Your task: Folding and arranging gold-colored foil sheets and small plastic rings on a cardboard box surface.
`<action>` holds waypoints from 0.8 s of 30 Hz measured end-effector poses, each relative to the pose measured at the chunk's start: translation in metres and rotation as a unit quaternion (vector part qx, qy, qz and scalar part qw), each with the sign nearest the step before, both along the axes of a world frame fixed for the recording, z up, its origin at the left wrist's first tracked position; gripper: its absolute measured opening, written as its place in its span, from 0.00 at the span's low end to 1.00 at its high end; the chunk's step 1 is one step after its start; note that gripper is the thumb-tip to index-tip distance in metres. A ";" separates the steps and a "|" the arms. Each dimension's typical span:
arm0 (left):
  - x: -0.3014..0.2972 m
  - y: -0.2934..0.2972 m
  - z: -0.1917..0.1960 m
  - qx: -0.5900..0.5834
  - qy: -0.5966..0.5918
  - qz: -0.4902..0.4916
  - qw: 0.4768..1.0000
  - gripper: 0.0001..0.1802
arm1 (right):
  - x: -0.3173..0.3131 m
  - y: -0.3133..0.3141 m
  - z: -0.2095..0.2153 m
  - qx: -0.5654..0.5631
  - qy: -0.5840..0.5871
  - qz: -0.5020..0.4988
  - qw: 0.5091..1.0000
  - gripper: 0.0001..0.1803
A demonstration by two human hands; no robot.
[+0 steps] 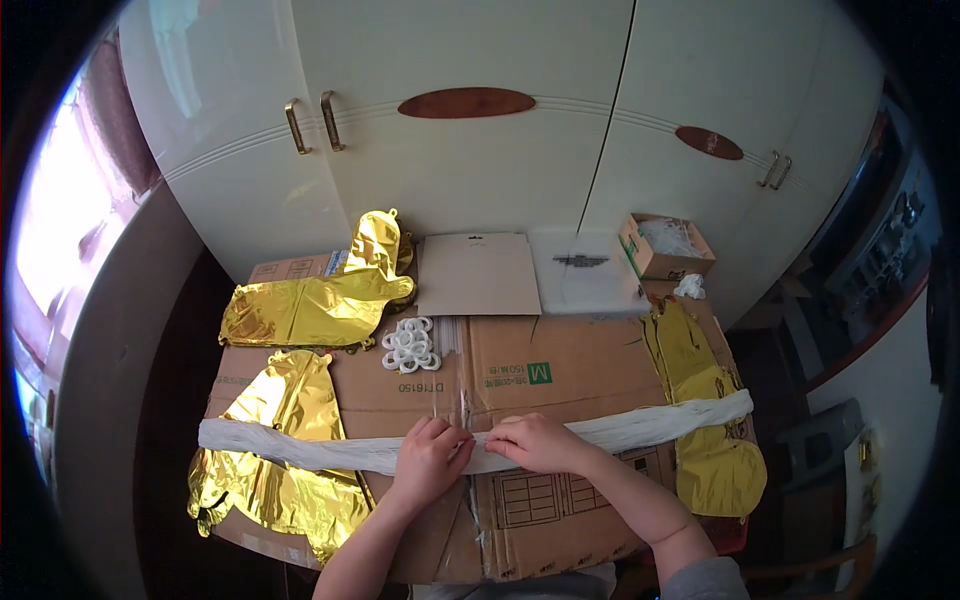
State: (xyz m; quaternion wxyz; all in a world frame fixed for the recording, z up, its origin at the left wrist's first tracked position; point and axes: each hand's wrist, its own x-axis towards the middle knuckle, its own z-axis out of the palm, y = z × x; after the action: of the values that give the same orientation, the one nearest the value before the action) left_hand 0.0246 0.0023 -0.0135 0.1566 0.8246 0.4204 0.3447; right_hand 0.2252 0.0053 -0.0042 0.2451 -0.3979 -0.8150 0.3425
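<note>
A long, flat bundle of white string (340, 454) stretches from left to right across the cardboard, over gold foil balloons at both ends. My left hand (434, 458) is closed in a pinch at the middle of the bundle. Close beside it, my right hand (527, 443) also pinches at the bundle, with a small gap between the two hands. Single strands between my fingertips are too fine to make out. Flat gold foil balloons (290, 400) lie under the bundle's left part, and more gold foil balloons (715, 470) lie under its right part.
Beyond my hands sits a cluster of white rings (411, 346). Another pile of gold foil balloons (310, 308) lies at the far left. At the back are a grey-beige board (478, 275), a clear plastic bag (585, 290) and a small box (655, 262). White cabinets (460, 170) stand behind.
</note>
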 end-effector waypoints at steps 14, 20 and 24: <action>-0.002 0.000 0.008 -0.017 -0.037 0.067 0.997 0.19 | 0.048 0.029 0.015 -0.220 0.743 -0.006 0.632 0.09; -0.001 -0.002 0.006 -0.084 -0.099 0.083 0.988 0.34 | 0.086 0.034 0.044 -0.091 0.829 -0.056 0.548 0.07; 0.001 -0.005 0.009 -0.112 -0.097 0.076 0.986 0.37 | 0.099 0.033 0.052 -0.073 0.813 -0.075 0.573 0.07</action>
State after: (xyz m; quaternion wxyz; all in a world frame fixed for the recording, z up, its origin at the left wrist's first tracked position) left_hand 0.0251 -0.0029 -0.0046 0.2616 0.7302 0.5006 0.3845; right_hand 0.3243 0.0381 0.0480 0.8000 -0.0284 -0.2126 0.5604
